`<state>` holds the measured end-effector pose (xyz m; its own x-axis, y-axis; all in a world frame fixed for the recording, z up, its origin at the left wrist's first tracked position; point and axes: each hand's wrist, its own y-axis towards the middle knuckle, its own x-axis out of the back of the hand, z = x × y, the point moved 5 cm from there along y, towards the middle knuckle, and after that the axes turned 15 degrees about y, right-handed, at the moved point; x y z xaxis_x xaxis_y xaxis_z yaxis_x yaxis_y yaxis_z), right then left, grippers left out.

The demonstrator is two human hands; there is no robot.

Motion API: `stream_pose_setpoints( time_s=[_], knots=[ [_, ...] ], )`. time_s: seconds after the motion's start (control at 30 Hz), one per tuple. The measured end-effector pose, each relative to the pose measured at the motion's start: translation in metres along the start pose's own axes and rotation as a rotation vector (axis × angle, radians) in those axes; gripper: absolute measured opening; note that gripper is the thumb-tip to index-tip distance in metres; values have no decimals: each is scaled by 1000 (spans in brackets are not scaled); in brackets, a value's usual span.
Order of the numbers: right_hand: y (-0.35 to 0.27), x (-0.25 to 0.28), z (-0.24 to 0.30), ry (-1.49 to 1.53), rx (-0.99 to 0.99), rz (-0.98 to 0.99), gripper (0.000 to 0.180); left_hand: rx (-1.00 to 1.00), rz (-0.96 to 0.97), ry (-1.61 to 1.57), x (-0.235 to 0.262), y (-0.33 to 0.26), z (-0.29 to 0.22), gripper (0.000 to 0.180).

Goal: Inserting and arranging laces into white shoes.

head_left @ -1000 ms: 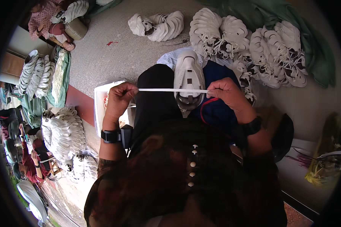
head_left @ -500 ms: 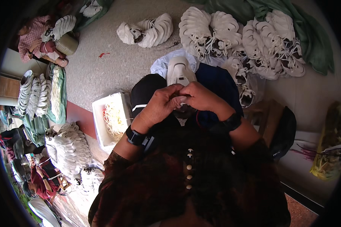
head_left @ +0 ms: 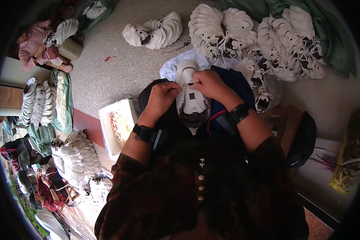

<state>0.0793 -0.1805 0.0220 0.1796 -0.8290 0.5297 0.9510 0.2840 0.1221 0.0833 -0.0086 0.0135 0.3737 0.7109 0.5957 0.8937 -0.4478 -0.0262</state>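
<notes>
A white shoe (head_left: 193, 102) with a dark collar lies across my lap, its toe pointing away from me. My left hand (head_left: 163, 97) is closed in a pinch at the left edge of the shoe's upper. Over its right side, near the lacing area, the fingers of my right hand (head_left: 210, 83) are curled closed. Whatever sits between the fingertips of either hand is too small to make out. Beneath the shoe are dark cloth and a pale plastic bag (head_left: 170, 69).
Left of my lap stands a white box (head_left: 108, 138) of pale and coloured laces. Bundled white shoes (head_left: 224, 32) lie at the far right, another row (head_left: 160, 32) straight ahead. People work among shoes at the left, including one in a checked top (head_left: 34, 44).
My hands were together over the middle of the shoe. They have moved apart to its two sides, and its upper and collar now show between them.
</notes>
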Motion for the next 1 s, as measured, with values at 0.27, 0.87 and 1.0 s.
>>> stream_pose_setpoints(
  time_s=[0.27,0.87,1.0],
  knots=[
    [7,-12,-7,-124,39,-34,22,-14,-34,120,-7,11,8,6],
    [7,-12,-15,-72,-12,-65,16,-165,-118,629,-14,32,-14,7],
    [5,-8,-13,46,-88,8,13,-201,-149,431,-21,32,-5,7]
  ],
)
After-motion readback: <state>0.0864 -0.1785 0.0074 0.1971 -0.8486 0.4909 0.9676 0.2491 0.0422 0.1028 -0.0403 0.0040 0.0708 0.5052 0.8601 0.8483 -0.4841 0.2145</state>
